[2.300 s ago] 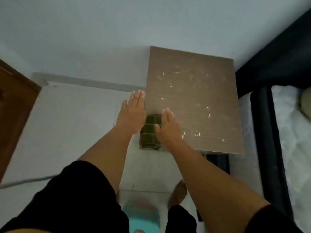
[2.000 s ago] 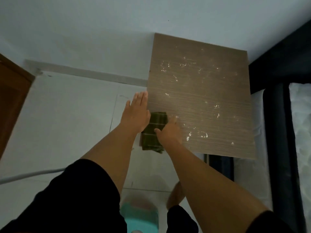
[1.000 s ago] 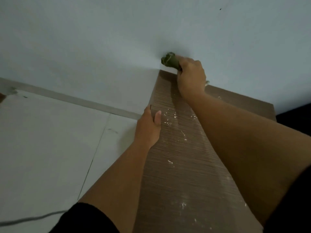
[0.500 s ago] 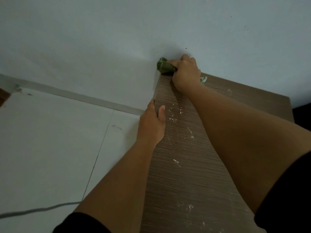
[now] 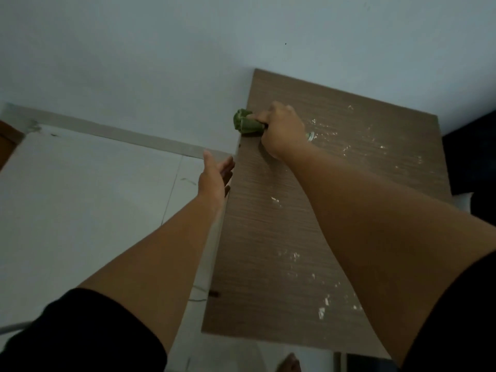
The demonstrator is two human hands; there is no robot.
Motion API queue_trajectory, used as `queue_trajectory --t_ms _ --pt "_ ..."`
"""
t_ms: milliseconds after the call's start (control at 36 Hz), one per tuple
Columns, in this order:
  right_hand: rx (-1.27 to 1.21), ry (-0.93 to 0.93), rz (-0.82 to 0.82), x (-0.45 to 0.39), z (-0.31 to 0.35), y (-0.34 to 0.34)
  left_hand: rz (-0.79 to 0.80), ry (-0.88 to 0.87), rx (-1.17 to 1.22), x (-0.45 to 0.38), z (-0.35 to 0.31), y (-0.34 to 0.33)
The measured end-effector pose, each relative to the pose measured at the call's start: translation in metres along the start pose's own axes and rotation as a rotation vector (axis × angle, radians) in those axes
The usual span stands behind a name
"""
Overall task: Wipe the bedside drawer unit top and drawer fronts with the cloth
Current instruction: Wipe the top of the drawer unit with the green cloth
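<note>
R hand [image 5: 281, 135] is gripping a bunched green cloth [image 5: 246, 125], fingers curled round it, pressing it on the drawer unit top [image 5: 268, 237] at the left edge, near the far corner by the wall [image 5: 188, 49]. L hand [image 5: 214, 178] is hovering w/ fingers straight just beside that edge, holding nothing. White specks [image 5: 324, 304] are lying scattered across the top.

Single head-worn view, looking steeply down from close above the drawer unit top [image 5: 281, 237], facing the wall [image 5: 188, 49], floor [image 5: 80, 197] past its left edge
</note>
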State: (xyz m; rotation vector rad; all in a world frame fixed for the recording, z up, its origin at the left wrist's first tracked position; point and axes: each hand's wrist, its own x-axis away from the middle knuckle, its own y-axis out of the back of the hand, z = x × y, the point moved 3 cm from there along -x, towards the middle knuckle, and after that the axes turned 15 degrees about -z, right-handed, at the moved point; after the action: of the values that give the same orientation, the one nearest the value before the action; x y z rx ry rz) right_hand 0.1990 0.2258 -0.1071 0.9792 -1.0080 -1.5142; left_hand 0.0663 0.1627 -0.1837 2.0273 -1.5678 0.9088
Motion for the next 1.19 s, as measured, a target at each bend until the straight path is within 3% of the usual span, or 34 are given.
queue_trajectory --t_ms 417,583,778,1083,1194 --pt "-0.008 0.051 0.126 0.156 0.028 0.009 0.079 0.171 -0.059 0.080 0.013 0.051" --pt "-0.018 0.082 0.223 0.217 0.036 0.015 0.028 0.217 -0.099 0.119 0.017 0.072" --pt "-0.013 0.155 0.291 0.272 0.038 0.020 -0.023 0.143 -0.311 0.151 0.029 0.080" --pt "-0.040 0.211 0.380 0.312 0.026 0.029 -0.049 0.047 -0.434 0.179 0.034 0.076" --pt "-0.028 0.263 0.484 0.318 0.024 0.036 -0.055 0.030 -0.493 0.183 0.027 0.070"
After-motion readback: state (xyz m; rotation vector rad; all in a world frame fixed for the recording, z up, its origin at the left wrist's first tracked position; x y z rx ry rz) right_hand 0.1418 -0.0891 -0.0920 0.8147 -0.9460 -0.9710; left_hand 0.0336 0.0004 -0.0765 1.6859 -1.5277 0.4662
